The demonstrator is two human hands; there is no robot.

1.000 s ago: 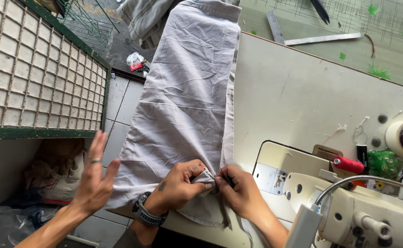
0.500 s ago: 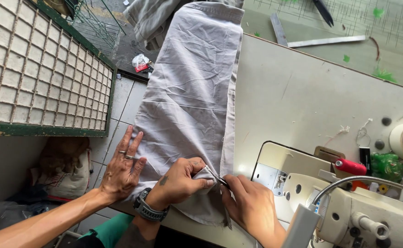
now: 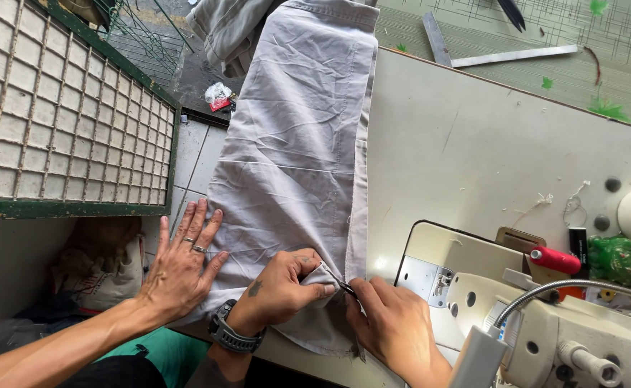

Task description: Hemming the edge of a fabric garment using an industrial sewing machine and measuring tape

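Change: a co-worker's ringed hand (image 3: 182, 269) has been slid onto the grey garment (image 3: 294, 165).
Left hand (image 3: 283, 287): fabric fold pinched.
Right hand (image 3: 391, 327): small tool gripped at fold.

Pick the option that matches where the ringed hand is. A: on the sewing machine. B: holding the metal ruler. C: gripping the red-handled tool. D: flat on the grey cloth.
D: the ringed hand, a co-worker's, lies open and flat on the grey cloth, beside the person's left hand, which pinches a fold of it against the right hand.
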